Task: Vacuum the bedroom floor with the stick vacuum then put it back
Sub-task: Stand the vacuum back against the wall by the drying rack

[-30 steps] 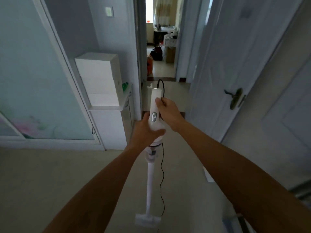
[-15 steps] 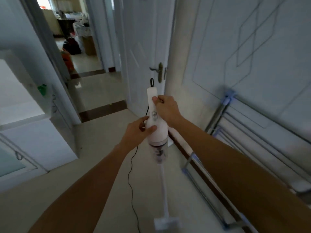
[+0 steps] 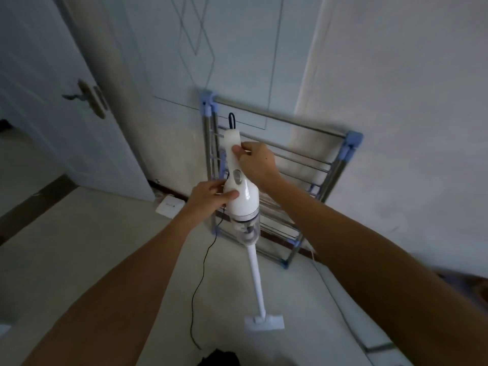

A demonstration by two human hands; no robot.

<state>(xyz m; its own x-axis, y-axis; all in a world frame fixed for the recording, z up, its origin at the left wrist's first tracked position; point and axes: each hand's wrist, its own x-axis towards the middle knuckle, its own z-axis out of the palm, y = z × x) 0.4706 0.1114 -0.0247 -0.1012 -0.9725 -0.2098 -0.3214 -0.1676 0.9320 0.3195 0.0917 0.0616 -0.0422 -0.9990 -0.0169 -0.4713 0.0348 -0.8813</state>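
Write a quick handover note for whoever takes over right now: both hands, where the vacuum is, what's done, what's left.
Left hand grips the vacuum at its motor body; right hand grips the handle above. The vacuum stands nearly upright, floor head on the pale floor, right in front of a folded drying rack leaning on the wall. Its black cord trails across the floor. Whether vacuuming is finished cannot be told from this view. Left: set the vacuum in its place and let go.

One head-worn wide-angle view looks forward and down from close behind the forearms; it faces the wall and folded drying rack. The floor fills the lower frame; no second view exists.
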